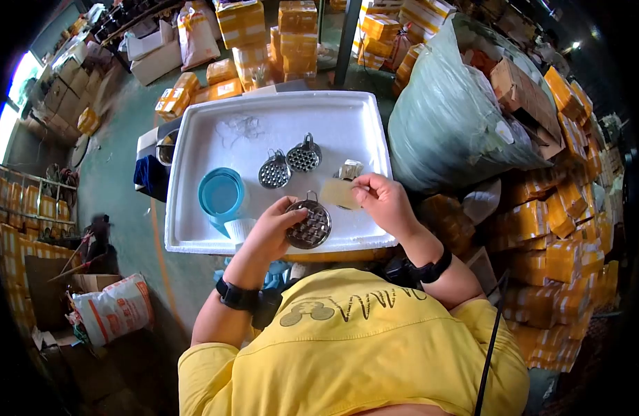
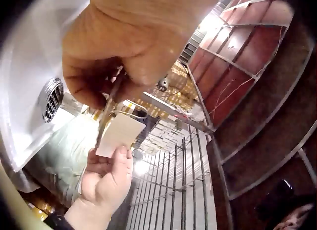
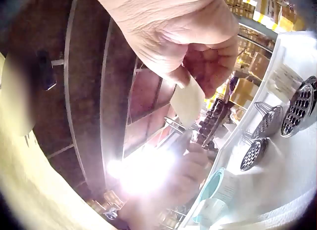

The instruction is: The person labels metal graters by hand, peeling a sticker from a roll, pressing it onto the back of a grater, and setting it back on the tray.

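My left hand grips a round metal disc full of holes, with a wire loop at its top edge, thumb on its face. In the left wrist view the disc shows edge-on below the fingers. My right hand pinches a thin, pale, see-through sheet by its edge, just right of the held disc. In the white foam tray lie stacked perforated discs with wire loops and another such stack. More discs lie beside a small pale bundle, partly hidden by the sheet in the head view.
A blue-green round tub stands at the tray's left, with a white cup-like piece before it. A large pale plastic sack bulges beside the tray's right edge. Taped cartons pile up at right, more cartons behind.
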A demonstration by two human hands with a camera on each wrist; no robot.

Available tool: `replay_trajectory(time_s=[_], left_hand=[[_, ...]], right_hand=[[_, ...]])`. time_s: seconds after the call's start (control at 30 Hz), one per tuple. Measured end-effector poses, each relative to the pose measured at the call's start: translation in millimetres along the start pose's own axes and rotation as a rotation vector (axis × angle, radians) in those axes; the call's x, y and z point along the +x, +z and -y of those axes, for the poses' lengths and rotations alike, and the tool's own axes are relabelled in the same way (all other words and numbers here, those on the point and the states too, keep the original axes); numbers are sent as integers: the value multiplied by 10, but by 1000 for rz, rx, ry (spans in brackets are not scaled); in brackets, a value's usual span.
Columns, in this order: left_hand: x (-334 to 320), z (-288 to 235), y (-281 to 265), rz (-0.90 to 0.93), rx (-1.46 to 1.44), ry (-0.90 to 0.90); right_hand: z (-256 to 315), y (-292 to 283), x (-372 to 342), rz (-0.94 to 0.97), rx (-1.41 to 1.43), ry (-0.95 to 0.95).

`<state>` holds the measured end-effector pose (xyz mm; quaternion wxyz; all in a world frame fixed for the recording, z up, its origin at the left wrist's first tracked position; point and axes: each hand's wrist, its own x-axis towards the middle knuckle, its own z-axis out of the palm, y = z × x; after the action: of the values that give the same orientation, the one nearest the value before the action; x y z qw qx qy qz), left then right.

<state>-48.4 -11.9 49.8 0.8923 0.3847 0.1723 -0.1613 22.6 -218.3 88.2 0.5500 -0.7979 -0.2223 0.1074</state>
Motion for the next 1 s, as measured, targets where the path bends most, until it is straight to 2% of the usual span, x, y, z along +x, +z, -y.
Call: replay_trajectory(time_s=[0.07, 0.3, 0.4, 0.7, 0.8, 0.9, 1.0], left_hand=[[-6, -17, 7, 16, 36, -37], [-40, -21, 160, 80, 47, -72], [-47, -20, 209, 81, 10, -63], [-11, 7, 138, 89, -15, -60], [-25, 3, 152, 55, -1, -50], [-10, 29, 116, 39, -5, -34], [1, 64, 69, 36, -24, -40]], right_hand=[[-8, -15, 25, -52, 37, -50], [-25, 78, 23, 103, 115, -58], [-1, 90, 3, 112, 120, -8], [63, 123, -24, 91, 84, -59], [120, 91, -30, 195, 179, 46], [110, 71, -15, 291, 276, -174], [93, -71, 71, 362, 629, -264]])
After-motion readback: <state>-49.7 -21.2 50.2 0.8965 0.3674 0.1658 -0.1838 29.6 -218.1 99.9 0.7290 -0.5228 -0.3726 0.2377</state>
